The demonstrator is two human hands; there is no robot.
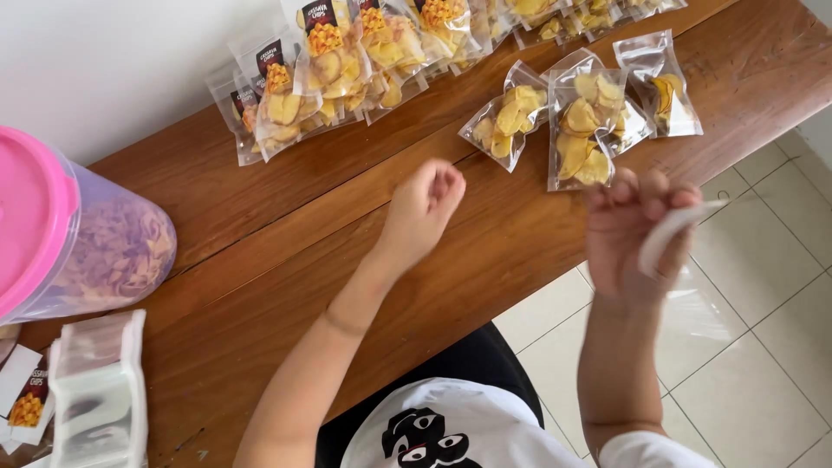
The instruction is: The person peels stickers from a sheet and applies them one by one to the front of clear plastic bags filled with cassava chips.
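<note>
My left hand [425, 208] hovers over the wooden table [260, 225] with its fingers curled shut, and I see nothing in it. My right hand [637, 234], blurred by motion, is raised past the table's edge and pinches an empty clear plastic pouch [685, 286] whose white top strip sticks out between the fingers. Three filled pouches of yellow chips [581, 121] lie on the table just beyond both hands.
A large clear jar with a pink lid [78, 243] lies on its side at the left, full of chips. A stack of empty pouches [95, 390] and labels [26, 403] sits at the lower left. Several labelled chip packs [347, 61] line the back. Tiled floor [763, 364] is on the right.
</note>
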